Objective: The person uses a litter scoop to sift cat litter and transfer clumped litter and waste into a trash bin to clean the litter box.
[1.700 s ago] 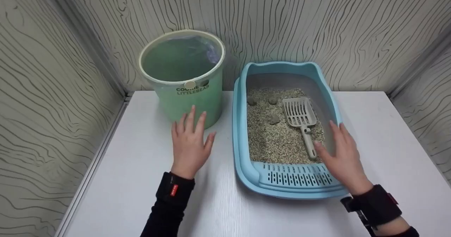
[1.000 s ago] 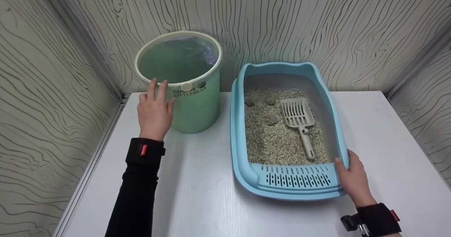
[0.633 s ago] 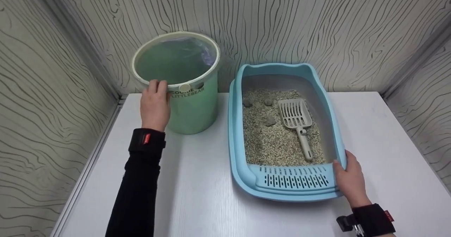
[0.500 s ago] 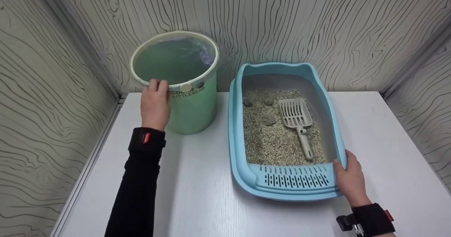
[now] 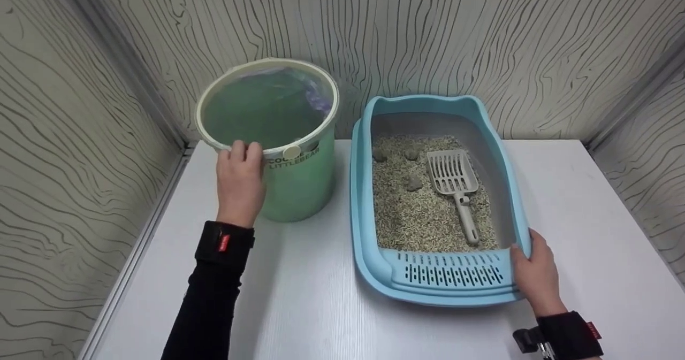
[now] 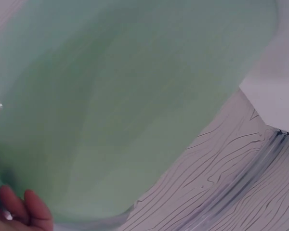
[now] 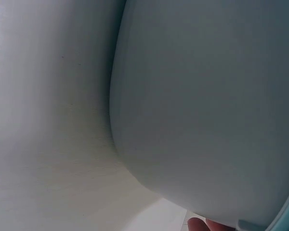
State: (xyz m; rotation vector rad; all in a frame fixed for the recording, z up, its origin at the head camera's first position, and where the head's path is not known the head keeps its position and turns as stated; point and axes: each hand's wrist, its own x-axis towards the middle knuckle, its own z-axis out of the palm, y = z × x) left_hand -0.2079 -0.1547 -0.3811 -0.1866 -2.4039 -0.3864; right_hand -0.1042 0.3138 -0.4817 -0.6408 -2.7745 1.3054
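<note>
My left hand (image 5: 241, 183) grips the front rim of a green trash can (image 5: 299, 189), fingers curled over the pale edge. A thin clear bag lines the can, with a purple patch at its right inside. In the left wrist view the can's green wall (image 6: 135, 106) fills most of the picture, and fingertips (image 6: 36, 211) show at the lower left. My right hand (image 5: 538, 272) holds the right front rim of a blue litter box (image 5: 369, 215), thumb on top. Grey litter (image 5: 417, 215) with several clumps lies inside, and a beige litter scoop (image 5: 454, 175) rests on it.
Both containers stand on a white table (image 5: 316, 296). A patterned back wall (image 5: 428, 33) rises close behind them, with side walls left and right. In the right wrist view the box's grey outer wall (image 7: 197, 110) takes up the right side.
My left hand reached the trash can's rim, took hold and pulled the can towards me. My right hand went from above the litter box to its right front rim and has stayed there.
</note>
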